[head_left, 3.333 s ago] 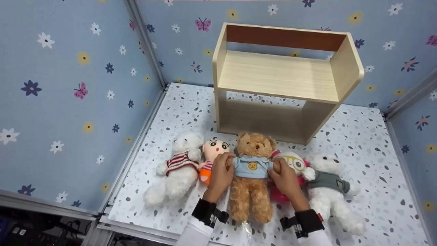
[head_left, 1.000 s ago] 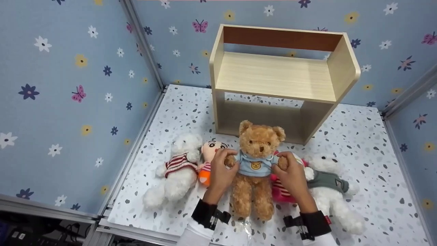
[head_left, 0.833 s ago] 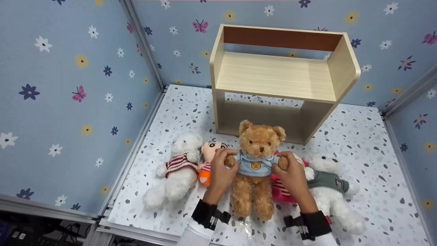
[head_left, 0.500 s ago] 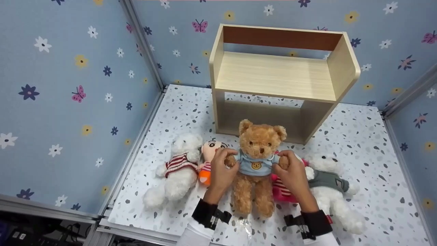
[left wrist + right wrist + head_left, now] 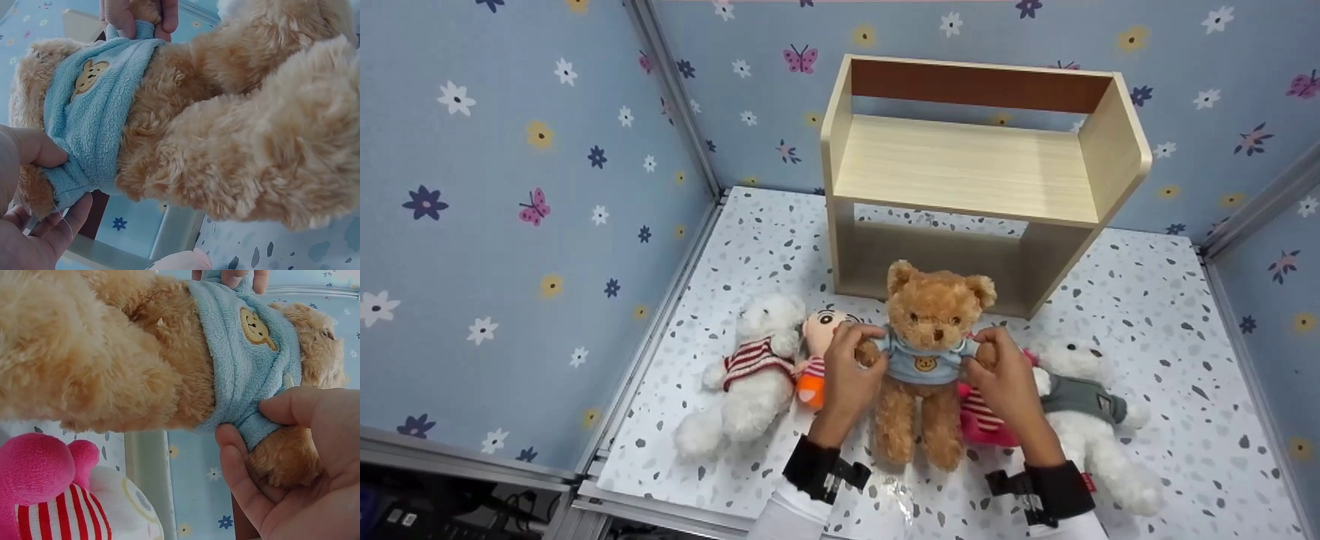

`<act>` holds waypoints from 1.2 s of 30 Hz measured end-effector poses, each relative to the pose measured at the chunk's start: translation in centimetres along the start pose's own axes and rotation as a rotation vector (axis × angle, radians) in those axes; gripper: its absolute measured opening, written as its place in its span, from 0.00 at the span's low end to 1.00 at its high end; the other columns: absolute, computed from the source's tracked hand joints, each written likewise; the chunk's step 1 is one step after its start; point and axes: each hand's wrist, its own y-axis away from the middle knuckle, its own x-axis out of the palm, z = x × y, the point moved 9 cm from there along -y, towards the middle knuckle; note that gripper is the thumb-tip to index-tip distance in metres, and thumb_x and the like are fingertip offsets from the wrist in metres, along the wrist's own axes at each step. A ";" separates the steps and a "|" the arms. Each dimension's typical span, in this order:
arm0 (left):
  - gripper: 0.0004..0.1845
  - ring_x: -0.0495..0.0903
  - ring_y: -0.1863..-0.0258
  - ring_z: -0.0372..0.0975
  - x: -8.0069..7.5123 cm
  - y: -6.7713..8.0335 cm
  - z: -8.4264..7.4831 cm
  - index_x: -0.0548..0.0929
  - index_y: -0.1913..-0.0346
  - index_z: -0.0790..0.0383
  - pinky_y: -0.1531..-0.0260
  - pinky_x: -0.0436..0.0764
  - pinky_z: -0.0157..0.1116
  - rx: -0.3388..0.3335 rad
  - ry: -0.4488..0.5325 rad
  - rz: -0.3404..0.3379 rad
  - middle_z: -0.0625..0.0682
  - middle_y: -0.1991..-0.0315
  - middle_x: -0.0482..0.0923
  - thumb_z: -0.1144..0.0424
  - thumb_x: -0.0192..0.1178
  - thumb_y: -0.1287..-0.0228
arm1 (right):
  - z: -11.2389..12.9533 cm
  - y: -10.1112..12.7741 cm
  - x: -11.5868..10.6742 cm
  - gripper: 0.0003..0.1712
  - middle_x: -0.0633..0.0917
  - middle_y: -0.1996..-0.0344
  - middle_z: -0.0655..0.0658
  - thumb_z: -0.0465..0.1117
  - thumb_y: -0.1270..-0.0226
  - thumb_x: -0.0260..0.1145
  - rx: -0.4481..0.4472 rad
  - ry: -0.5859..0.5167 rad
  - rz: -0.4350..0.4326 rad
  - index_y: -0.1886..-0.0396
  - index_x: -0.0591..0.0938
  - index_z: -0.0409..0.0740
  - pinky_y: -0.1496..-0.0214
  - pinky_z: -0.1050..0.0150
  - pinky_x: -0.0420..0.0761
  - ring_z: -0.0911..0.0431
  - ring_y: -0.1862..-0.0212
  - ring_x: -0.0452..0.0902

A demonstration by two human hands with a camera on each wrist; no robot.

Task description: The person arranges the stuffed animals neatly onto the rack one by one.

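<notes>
A brown teddy bear (image 5: 922, 420) in a light blue top with a bear patch is held facing the head camera. My left hand (image 5: 851, 375) pinches the bear's arm on the left of the picture, thumb and fingers around the blue sleeve (image 5: 73, 180) in the left wrist view. On the other side, my right hand (image 5: 1011, 379) grips the opposite arm, its sleeve cuff (image 5: 256, 430) between thumb and fingers in the right wrist view. Behind that hand lies a pink doll (image 5: 36, 467) with red and white stripes, partly covered in the head view.
A two-level wooden shelf (image 5: 967, 165) stands behind the bear on the speckled table (image 5: 697, 300). To the left lie a white plush in a striped sweater (image 5: 754, 360) and a boy doll (image 5: 814, 382). A white plush in a green top (image 5: 1084, 397) lies right.
Both hands have raised the bear off its earlier lying place. Its head has come up and now faces the camera more, and its feet sit higher. The pink doll's face is now covered.
</notes>
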 end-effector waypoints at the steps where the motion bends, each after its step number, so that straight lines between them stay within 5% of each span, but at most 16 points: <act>1: 0.16 0.75 0.59 0.37 0.0 0.0 0.0 0.83 0.59 0.51 0.59 0.76 0.32 0.001 0.004 0.001 0.47 0.58 0.76 0.70 0.69 0.52 | 0.0 0.0 0.0 0.16 0.67 0.79 0.50 0.36 0.40 0.65 -0.002 -0.001 0.002 0.52 0.73 0.48 0.69 0.63 0.69 0.56 0.77 0.63; 25: 0.15 0.74 0.65 0.35 -0.2 -1.8 -2.9 0.82 0.62 0.51 0.64 0.77 0.31 0.093 0.030 -0.025 0.46 0.62 0.73 0.71 0.68 0.53 | 1.7 -0.5 -1.7 0.13 0.62 0.81 0.51 0.35 0.36 0.62 -0.029 -0.023 -0.035 0.54 0.71 0.45 0.68 0.65 0.66 0.60 0.78 0.58; 36: 0.15 0.72 0.70 0.33 -0.5 -2.3 -4.5 0.82 0.62 0.51 0.69 0.74 0.30 0.121 0.063 -0.037 0.46 0.63 0.72 0.71 0.67 0.52 | 1.9 -0.7 -2.7 0.20 0.65 0.79 0.50 0.34 0.40 0.63 0.005 -0.093 -0.077 0.49 0.69 0.47 0.73 0.66 0.66 0.61 0.78 0.61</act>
